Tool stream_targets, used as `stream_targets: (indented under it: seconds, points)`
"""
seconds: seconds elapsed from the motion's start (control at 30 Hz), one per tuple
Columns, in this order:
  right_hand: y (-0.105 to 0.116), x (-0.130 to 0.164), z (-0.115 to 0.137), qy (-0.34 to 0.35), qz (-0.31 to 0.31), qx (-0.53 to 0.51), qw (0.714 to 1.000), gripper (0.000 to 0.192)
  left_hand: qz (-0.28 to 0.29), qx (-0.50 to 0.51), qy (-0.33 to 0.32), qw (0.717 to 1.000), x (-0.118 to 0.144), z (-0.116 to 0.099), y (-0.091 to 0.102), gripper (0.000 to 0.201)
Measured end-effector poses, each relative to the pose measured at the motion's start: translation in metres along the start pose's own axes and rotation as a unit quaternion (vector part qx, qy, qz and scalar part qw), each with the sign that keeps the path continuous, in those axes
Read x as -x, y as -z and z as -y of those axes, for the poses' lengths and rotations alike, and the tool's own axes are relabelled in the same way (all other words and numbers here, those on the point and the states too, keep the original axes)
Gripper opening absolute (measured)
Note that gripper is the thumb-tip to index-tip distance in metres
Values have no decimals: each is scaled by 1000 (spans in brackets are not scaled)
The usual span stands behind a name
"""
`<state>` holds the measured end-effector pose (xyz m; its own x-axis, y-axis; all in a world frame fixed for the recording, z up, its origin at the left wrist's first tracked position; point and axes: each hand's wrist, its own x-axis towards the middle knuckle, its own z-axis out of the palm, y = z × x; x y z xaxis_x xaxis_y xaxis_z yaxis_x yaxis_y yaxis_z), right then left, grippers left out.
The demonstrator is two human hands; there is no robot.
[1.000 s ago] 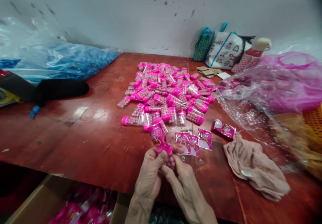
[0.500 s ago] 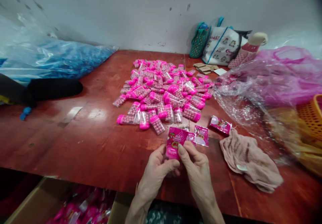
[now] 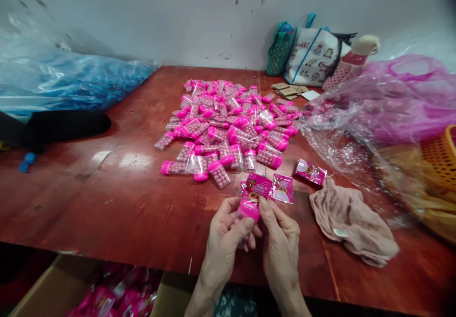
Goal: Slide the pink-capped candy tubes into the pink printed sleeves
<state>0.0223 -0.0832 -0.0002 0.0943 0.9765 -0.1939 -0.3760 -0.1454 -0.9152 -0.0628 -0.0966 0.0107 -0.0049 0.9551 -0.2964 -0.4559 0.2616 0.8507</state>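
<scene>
My left hand (image 3: pixel 224 231) is closed round a small clear candy bottle (image 3: pixel 248 211) with a bright pink cap and pink balls inside, cap pointing away from me. Pinched between my right thumb and fingers is a printed magenta sleeve label (image 3: pixel 259 184); my right hand (image 3: pixel 283 238) keeps its lower edge against the cap. Whether the sleeve goes round the cap or only lies on it, I cannot tell. Just beyond lie a loose flat label (image 3: pixel 284 190) and a stack of labels (image 3: pixel 310 172). A heap of similar bottles (image 3: pixel 228 122) covers the middle of the table.
A crumpled pink cloth (image 3: pixel 352 222) lies to the right, near an orange basket (image 3: pixel 440 158) and a pink plastic bag (image 3: pixel 399 98). Blue items fill a clear bag (image 3: pixel 78 82) at left. An open carton (image 3: pixel 50 284) below the table edge holds pink packs.
My right hand has shifted slightly right and down, and the label has tilted, showing more of the pink cap. The camera view has shifted slightly.
</scene>
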Motion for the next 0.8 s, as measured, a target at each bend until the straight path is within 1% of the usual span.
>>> stream_targets:
  seconds: [0.1,0.13,0.2,0.27,0.33,0.37,0.43,0.5,0.53,0.57,0.6,0.63,0.73,0.8]
  points:
    - [-1,2,-3,9,-31,9,999,28,-16,17,-11,1000,1,4,-5,23]
    - [-2,2,-3,2,-38,3,999,25,-23,16,-16,999,1,5,-6,24]
    - [-4,0,-1,-34,-45,-38,998,23,-36,-4,-34,999,0,8,-6,25]
    - [-5,-3,2,-81,-34,-88,992,22,-42,-33,-52,997,0,9,-6,26]
    - [-4,-5,4,-94,-28,-98,990,23,-34,-46,-57,997,-1,10,-5,26]
    - [-3,-5,5,-78,-31,-80,993,24,-27,-41,-53,997,-2,10,-5,26]
    - [-1,-2,3,-14,-52,-6,999,25,-17,-13,-40,999,-1,10,-5,25]
    - [0,3,-1,61,-75,77,992,25,-19,22,-30,999,0,10,-5,26]
    - [-1,6,-3,85,-83,103,988,25,-24,37,-28,999,0,10,-6,26]
    - [-2,7,-5,91,-87,109,986,25,-32,47,-29,998,1,9,-6,27]
    - [-3,8,-7,77,-85,94,989,25,-40,52,-32,997,1,9,-6,27]
    - [-5,8,-9,49,-81,62,994,25,-46,53,-34,997,1,9,-6,26]
    - [-8,4,-10,-55,-45,-57,996,25,-55,52,-28,997,-3,9,-5,20]
    - [-8,-1,-8,-77,-12,-96,992,29,-53,55,-22,997,-6,9,-3,18]
